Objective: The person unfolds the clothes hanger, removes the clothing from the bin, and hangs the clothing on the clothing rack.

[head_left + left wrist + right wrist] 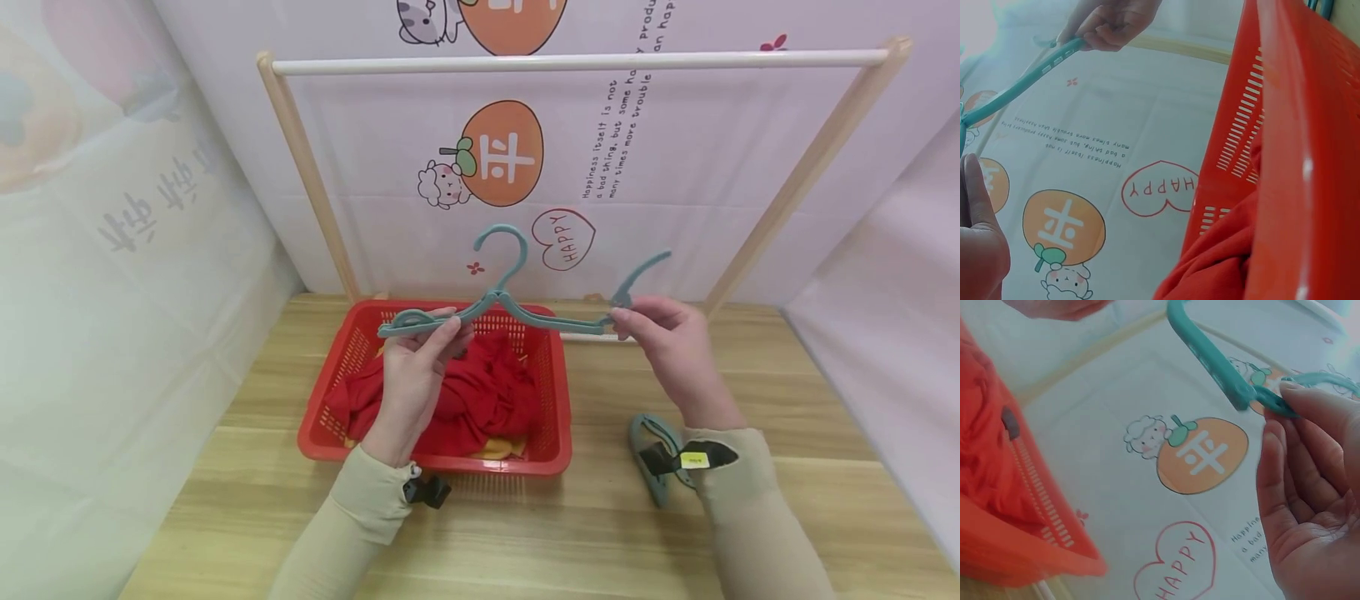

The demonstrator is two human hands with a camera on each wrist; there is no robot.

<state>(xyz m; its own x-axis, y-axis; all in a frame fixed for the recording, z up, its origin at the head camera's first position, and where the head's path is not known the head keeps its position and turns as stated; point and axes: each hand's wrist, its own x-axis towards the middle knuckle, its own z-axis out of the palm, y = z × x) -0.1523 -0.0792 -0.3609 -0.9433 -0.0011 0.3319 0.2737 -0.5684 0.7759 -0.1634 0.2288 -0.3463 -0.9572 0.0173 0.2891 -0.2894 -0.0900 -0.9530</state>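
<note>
A teal folding clothes hanger (551, 322) is held up in the air above a red basket (558, 408), its hook pointing upward. My left hand (412, 375) grips the hanger's left arm, thumb on the near side; a looped end piece lies folded against that arm. At the other end my right hand (671, 342) pinches the hinged end piece, whose thin tip sticks up and outward from the arm. In the right wrist view the thumb and a finger of the right hand (1316, 481) close on this piece. Red cloth (480, 400) fills the basket.
A second folded teal hanger (648, 467) lies on the wooden table (585, 533), partly behind the right wrist strap. Behind the basket stands a rack with a white rail (577, 62) and wooden posts (311, 175). Yellow cloth (498, 448) shows under the red.
</note>
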